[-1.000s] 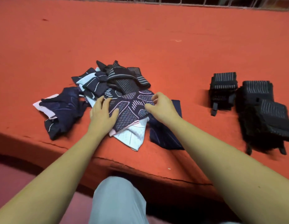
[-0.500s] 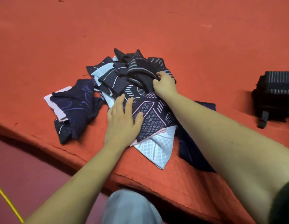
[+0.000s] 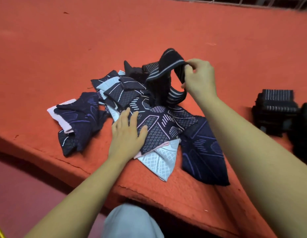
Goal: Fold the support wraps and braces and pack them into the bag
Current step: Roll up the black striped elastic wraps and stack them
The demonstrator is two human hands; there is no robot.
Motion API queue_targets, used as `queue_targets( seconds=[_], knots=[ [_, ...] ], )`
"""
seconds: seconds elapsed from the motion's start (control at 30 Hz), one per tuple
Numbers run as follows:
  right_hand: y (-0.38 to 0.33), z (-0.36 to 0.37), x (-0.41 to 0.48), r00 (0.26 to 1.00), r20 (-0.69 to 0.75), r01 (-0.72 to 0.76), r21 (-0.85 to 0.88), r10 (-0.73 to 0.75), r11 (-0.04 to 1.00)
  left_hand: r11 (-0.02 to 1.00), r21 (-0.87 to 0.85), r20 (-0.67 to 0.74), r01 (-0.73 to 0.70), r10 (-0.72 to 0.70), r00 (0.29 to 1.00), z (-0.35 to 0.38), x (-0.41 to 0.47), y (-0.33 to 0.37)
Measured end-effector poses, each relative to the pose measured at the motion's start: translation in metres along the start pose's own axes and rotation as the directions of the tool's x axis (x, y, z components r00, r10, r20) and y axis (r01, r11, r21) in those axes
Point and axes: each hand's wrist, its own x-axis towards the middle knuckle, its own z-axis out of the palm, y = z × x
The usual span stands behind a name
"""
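While viewed from above, nearest the counter (image 3: 37, 100) edge: left hand (image 3: 127, 134) laid flat, fingers straight, pressing on a patterned brace (image 3: 157, 131) atop the loose pile (image 3: 121, 93). Farther in: right hand (image 3: 199, 78) pinching one end of a striped wrap (image 3: 159, 74), raised in a loop, lower end trailing into the pile. Well to the right: folded stack (image 3: 274, 107), apart from the pile. Bag not in view. Likely risks: wrap snagging on neighbouring pieces and dragging them along if pulled fast; pieces lying near the edge sliding off upon release of the pressing hand; loop twisting and spoiling the fold. No brand, label or writing legible anywhere.
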Motion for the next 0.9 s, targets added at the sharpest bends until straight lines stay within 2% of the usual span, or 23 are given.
queue_targets(
  seconds=[0.17,0.27,0.37,0.43,0.53,0.6,0.67,0.7,0.73,0.8,0.83,0.9],
  knots=[
    [0.003,-0.06,-0.065,0.998,0.047,0.053,-0.324,-0.04,0.944,0.999,-0.048,0.012,0.025,-0.024,1.0,-0.002,0.0,0.0],
    [0.002,-0.085,-0.097,0.986,0.161,0.105,-0.47,-0.031,0.876,0.992,-0.119,0.033,0.029,-0.025,0.999,-0.009,-0.002,0.002],
    [0.005,-0.107,-0.125,0.946,0.324,0.157,-0.418,-0.015,0.895,0.942,-0.326,0.079,0.076,-0.053,0.995,-0.021,-0.005,0.002],
    [0.01,-0.121,-0.143,0.908,0.419,0.166,-0.345,-0.007,0.924,0.9,-0.429,0.041,0.077,-0.066,0.997,-0.024,-0.008,0.002],
    [0.019,-0.134,-0.166,0.807,0.589,0.254,-0.292,-0.036,0.922,0.854,-0.521,-0.051,-0.014,-0.015,0.999,-0.033,-0.017,0.012],
    [0.019,-0.14,-0.175,0.771,0.63,0.327,-0.265,-0.094,0.907,0.789,-0.61,-0.104,-0.072,0.011,0.994,-0.041,-0.026,0.029],
    [0.02,-0.141,-0.18,0.76,0.641,0.331,-0.234,-0.111,0.914,0.747,-0.662,-0.101,-0.056,-0.015,0.995,-0.045,-0.03,0.052],
    [0.02,-0.14,-0.183,0.749,0.654,0.323,-0.214,-0.111,0.922,0.694,-0.72,-0.03,0.024,-0.065,0.997,-0.046,-0.03,0.064],
    [0.02,-0.137,-0.187,0.736,0.668,0.314,-0.189,-0.113,0.93,0.574,-0.805,0.098,0.152,-0.124,0.987,-0.046,-0.029,0.077],
    [0.015,-0.132,-0.197,0.713,0.692,0.295,-0.153,-0.111,0.943,0.251,-0.864,0.397,0.436,-0.192,0.898,-0.044,-0.024,0.097],
    [0.013,-0.13,-0.201,0.7,0.705,0.296,-0.142,-0.114,0.944,0.156,-0.85,0.468,0.503,-0.213,0.858,-0.043,-0.02,0.102],
    [0.005,-0.131,-0.206,0.685,0.716,0.323,-0.136,-0.132,0.937,0.009,-0.843,0.519,0.538,-0.252,0.817,-0.042,-0.013,0.108]
  ],
)
